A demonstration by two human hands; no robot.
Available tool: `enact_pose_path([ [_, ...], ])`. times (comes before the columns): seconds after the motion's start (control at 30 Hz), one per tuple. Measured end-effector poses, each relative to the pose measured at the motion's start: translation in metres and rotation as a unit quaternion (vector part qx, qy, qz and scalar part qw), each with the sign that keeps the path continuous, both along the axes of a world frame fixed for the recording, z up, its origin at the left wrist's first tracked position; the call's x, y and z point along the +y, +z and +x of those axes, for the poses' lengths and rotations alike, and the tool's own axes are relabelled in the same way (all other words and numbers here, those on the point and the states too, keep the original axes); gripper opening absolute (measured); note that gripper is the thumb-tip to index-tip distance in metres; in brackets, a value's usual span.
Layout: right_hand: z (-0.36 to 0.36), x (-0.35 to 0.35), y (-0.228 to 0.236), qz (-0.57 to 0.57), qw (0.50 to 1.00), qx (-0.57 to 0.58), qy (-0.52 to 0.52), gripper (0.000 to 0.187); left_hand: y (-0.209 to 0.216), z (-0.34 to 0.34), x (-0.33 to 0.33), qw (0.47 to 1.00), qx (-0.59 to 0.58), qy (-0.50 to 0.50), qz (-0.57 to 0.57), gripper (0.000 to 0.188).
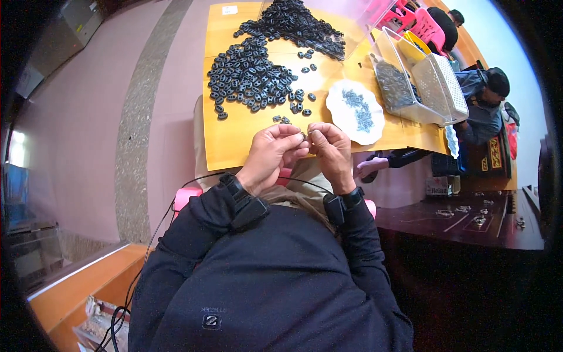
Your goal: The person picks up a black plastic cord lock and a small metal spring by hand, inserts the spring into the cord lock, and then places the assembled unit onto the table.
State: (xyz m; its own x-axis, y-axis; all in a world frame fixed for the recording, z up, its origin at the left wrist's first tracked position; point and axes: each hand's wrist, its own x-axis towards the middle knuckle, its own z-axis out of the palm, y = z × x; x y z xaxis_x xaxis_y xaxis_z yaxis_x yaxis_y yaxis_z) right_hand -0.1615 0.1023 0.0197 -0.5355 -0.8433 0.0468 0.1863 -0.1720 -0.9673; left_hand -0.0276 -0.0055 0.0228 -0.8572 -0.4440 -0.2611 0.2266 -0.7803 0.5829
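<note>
My left hand [271, 154] and my right hand [333, 154] meet fingertip to fingertip over the near edge of the table. Between the left thumb and forefinger a small dark piece [304, 135] shows, mostly hidden by the fingers. The right thumb and forefinger pinch right beside it; whatever they hold is too small to make out. Just beyond my hands spreads a pile of small black oval pieces with two holes each [249, 76]. To the right of it, a white wavy-rimmed plate [374, 130] carries many tiny dark slender metal parts.
At the back is a larger heap of black pieces [293, 20]. On the right stand a clear plastic bin [425, 113] with dark parts, a white perforated basket [440, 82] and a yellow container [413, 48]. Other people [487, 94] sit beyond. A cable [158, 226] runs by my left arm.
</note>
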Motion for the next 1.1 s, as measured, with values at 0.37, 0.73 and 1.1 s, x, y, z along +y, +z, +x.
enact_pose_path([
  [0.37, -0.003, -0.001, -0.012, 0.021, 1.000, 0.005, 0.012, 0.014, -0.005, -0.001, -0.001, 1.000, -0.011, 0.010, 0.002, 0.011],
  [0.73, 0.001, -0.001, -0.012, 0.015, 0.999, 0.040, 0.000, 0.013, -0.006, -0.001, 0.001, 1.000, -0.019, 0.019, 0.002, 0.013],
  [1.1, 0.001, 0.000, -0.011, 0.034, 0.996, 0.082, 0.006, 0.014, -0.008, 0.000, 0.004, 0.998, -0.035, 0.027, -0.037, 0.010],
])
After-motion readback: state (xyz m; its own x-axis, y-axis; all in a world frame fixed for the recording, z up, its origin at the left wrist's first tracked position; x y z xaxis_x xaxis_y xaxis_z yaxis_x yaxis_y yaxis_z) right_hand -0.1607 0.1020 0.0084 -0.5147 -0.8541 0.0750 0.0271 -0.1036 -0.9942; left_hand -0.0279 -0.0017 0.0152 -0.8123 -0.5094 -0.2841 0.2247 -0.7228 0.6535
